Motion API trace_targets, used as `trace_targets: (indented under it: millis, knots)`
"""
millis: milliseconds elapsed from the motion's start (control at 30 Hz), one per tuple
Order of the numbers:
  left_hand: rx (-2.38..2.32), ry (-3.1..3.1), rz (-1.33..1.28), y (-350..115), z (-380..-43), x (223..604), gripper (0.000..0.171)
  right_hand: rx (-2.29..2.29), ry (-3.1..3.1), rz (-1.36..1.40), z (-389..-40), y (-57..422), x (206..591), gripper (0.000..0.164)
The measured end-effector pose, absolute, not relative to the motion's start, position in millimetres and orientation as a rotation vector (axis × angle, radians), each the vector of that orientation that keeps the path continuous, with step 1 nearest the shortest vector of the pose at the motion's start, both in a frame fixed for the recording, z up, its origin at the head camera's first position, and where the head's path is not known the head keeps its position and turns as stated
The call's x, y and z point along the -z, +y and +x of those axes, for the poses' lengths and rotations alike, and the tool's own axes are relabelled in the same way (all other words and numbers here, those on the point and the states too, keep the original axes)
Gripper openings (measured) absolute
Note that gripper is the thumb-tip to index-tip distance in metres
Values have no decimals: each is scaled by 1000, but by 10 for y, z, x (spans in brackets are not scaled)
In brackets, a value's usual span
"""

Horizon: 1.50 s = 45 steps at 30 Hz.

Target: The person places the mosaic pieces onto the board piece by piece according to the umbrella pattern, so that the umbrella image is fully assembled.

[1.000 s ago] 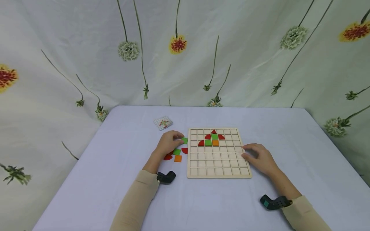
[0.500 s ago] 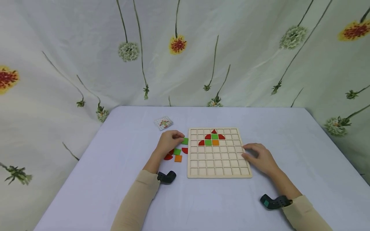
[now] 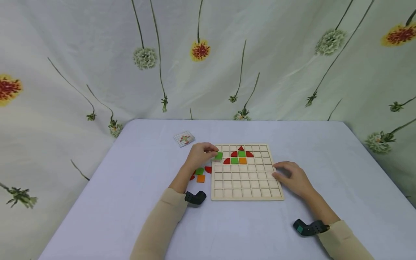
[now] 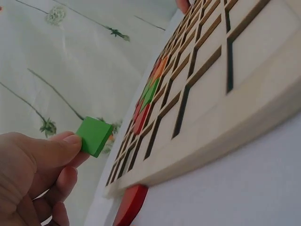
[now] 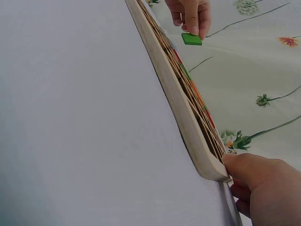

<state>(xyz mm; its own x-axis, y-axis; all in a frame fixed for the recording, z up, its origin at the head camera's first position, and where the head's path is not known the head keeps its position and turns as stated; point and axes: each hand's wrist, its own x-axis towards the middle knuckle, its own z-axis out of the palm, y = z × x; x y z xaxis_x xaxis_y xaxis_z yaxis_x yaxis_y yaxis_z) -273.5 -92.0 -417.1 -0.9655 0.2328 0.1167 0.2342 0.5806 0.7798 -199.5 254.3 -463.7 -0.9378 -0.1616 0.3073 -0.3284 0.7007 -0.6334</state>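
Across it's going: my left grip [image 3: 200,155] is carrying the green square [image 3: 219,155] from just outside the board's left edge half a second ago to over the leftmost columns, while my right grip [image 3: 292,177] is staying put. The square is hanging clear of the board [image 3: 245,184], off my left fingertips on their right side, tilting a little; being equal-sided, it's offering no long axis. Already set red pieces [image 3: 234,154] are lying farther right along the grid, and my left side is being much the nearer. That left grip is pinching tight, thumb and fingers together on one edge. My right thumb and forefinger are standing apart, both touching the board's right edge, gripping nothing else.
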Motion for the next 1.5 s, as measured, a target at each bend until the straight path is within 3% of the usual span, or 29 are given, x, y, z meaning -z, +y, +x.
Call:
trace_targets:
  millis: [967,1500]
  knots:
    - [1468,-2717,-596,-180,-2680,4262,8,-1068,-2679,401,-1996,2541,4651,32]
    - [1538,-2707,-501,134,-2673,4285,6,-1071,-2690,404,-1995,2544,4621,31]
